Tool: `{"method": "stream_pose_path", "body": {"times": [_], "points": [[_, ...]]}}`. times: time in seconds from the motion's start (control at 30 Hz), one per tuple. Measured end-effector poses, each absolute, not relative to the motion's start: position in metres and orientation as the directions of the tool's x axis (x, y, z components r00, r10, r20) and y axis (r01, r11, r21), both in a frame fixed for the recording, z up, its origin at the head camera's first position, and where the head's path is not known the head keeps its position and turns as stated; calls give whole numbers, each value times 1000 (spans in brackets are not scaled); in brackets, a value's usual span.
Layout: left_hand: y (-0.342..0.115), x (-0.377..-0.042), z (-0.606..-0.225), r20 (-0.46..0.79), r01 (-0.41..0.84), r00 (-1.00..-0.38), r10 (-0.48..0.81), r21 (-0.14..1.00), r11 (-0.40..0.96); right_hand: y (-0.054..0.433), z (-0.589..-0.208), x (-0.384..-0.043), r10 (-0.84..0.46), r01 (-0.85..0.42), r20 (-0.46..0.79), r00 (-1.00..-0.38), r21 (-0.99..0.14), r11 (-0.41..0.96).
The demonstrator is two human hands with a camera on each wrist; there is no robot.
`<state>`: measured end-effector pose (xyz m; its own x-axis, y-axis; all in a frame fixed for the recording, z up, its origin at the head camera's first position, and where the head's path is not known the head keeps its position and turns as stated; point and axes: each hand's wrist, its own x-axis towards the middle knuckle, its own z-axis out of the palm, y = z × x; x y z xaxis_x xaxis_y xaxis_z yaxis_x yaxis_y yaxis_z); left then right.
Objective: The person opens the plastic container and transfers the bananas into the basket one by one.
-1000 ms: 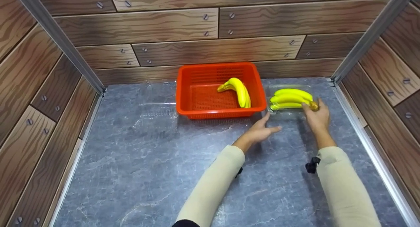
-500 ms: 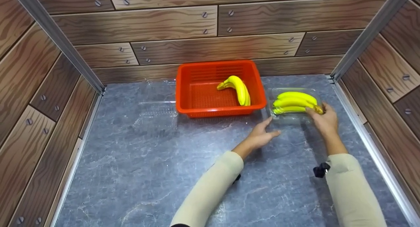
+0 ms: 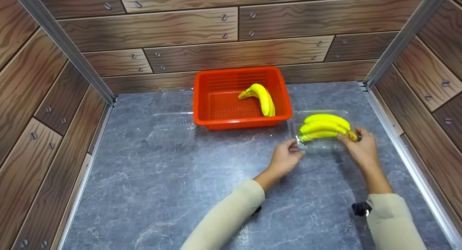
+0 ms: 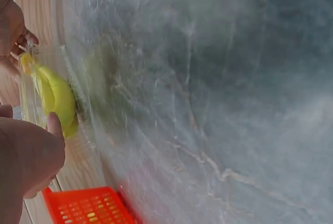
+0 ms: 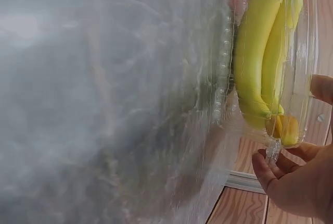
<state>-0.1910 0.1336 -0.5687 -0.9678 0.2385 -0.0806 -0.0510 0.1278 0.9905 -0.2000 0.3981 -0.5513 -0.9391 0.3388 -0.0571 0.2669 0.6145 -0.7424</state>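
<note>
A clear plastic clamshell box [image 3: 321, 147] with a bunch of yellow bananas [image 3: 325, 125] inside is right of the red basket. My right hand [image 3: 362, 147] pinches its right end by the banana stems; in the right wrist view, thumb and fingertips [image 5: 264, 168] close on the clear tab [image 5: 272, 152]. At the box's near left corner is my left hand [image 3: 283, 159], its fingers curled at the edge and the thumb toward the near side. In the left wrist view, the back of that hand [image 4: 31, 153] hides most of its grip.
The red basket [image 3: 242, 123] stands against the wooden-patterned back wall, holding another banana bunch [image 3: 265, 102]. More clear plastic packaging [image 3: 173, 123] lies left of the basket. Metal rails [image 3: 404, 145] edge the grey marbled table [image 3: 144, 192], with panelled walls at both sides.
The box of bananas has moved toward me and slightly right, with my right hand on it. My left hand's fingers, straighter before, are now curled at the box's corner. The basket is unmoved.
</note>
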Motion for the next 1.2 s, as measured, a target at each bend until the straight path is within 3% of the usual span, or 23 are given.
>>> {"method": "stream_pose_path", "body": {"times": [0.47, 0.73, 1.2], "points": [[104, -163, -574, -161, -134, -981, 109, 966, 220, 352, -560, -153, 325, 170, 51, -944, -770, 614], [69, -152, -578, -95, -47, -987, 129, 942, 333, 316, -568, -136, 330, 137, 94, -939, -778, 613], [37, -135, -584, -96, -48, -985, 145, 952, 303, 294, -580, -121, 300, 97, 107, -948, -801, 591]]}}
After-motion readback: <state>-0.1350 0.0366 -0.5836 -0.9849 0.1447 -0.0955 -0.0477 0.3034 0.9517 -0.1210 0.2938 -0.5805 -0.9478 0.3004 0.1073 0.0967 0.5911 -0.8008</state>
